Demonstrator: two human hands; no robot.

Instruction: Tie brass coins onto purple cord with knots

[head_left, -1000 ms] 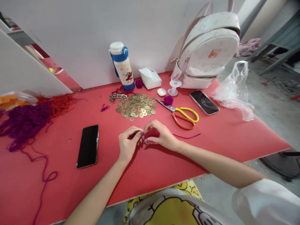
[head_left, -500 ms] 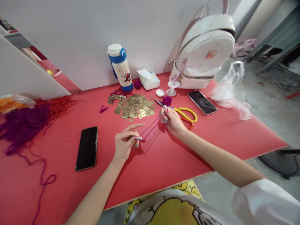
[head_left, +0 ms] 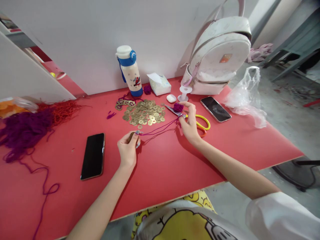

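My left hand (head_left: 128, 148) pinches one end of a thin purple thread (head_left: 158, 130) just above the red table (head_left: 162, 166). My right hand (head_left: 189, 124) pinches the other end near the yellow and orange scissors (head_left: 197, 124), index finger raised. The thread runs taut between the two hands. A pile of brass coins (head_left: 144, 114) lies just beyond the thread. A small purple yarn ball (head_left: 178, 107) sits by the scissors' blades.
A black phone (head_left: 93, 155) lies left of my left hand and a second phone (head_left: 215, 108) at the right. Along the wall stand a water bottle (head_left: 130, 70), tissue pack (head_left: 159, 84), empty spool (head_left: 184, 92) and white backpack (head_left: 220, 56). Purple and red yarn (head_left: 27, 128) is heaped at far left.
My hands were together at the table's middle. They have drawn apart, the right moving up to the scissors and the left drifting left, stretching the purple thread between them.
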